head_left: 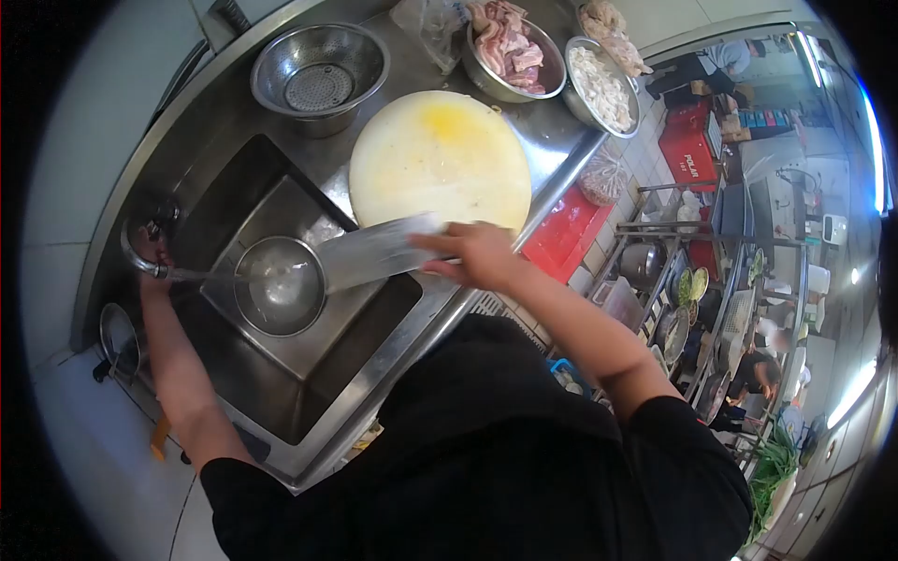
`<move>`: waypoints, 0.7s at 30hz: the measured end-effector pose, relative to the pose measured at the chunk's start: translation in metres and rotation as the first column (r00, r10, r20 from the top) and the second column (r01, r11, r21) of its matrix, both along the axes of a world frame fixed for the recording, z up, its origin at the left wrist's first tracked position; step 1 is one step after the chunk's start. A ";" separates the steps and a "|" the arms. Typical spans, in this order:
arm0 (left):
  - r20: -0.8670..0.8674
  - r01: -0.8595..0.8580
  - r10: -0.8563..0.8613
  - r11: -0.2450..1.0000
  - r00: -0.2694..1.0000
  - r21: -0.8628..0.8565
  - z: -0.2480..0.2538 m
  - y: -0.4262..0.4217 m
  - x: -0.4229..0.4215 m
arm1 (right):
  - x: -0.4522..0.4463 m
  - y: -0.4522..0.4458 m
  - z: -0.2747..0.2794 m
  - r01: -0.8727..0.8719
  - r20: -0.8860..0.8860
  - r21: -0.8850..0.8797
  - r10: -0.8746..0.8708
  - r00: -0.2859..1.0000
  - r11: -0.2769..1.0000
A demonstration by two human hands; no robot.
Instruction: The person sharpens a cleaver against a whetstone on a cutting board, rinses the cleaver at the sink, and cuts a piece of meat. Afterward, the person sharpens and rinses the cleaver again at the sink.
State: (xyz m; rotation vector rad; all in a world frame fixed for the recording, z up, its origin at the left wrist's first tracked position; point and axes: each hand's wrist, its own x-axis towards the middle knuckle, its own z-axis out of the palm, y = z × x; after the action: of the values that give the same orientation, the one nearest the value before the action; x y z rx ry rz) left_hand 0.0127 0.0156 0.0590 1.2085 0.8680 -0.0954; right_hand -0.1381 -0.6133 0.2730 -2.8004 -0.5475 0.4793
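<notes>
- R hand [479, 254], yours: fingers closed round near end of broad grey blade [367, 251], motion-blurred. Blade spans from board's near edge twd. bowl in sink; contact w/ either: can't tell.
- L hand [154, 254], yours: at curved metal tap [129, 245], partly hidden behind it; gripping or loose, can't tell.
- Water stream [208, 277], 1: runs from tap into round steel bowl [281, 313], which sits in sink [281, 360].
- Chopping board [430, 178], 1: round, thick, off-white, yellow stain twd. far side; on steel counter [552, 154], R of sink.
- Perforated colander [320, 79], 1: on counter, beyond sink.
- Meat bowl [505, 88], 1: steel, raw pink cuts inside; beyond board.
- Second bowl [580, 110], 1: pale pieces, near counter edge, just R of meat bowl.
- Clear plastic bag [428, 35], 1: L of meat bowl.
- Red box [687, 145], mkd. "POLAR": off to your R, well apart.
</notes>
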 end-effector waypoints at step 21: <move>0.169 -0.191 0.253 0.930 0.953 -0.315 0.005 -0.172 -0.094 | 0.047 0.106 -0.023 -0.138 -0.103 -0.066 0.131 0.986 0.988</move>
State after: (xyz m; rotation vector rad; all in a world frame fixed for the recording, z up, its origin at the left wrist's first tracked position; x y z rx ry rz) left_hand -0.0812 -0.1564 0.0639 0.8163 0.7711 0.0824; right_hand -0.0913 -0.5077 0.2505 -2.8020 -0.7150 0.6739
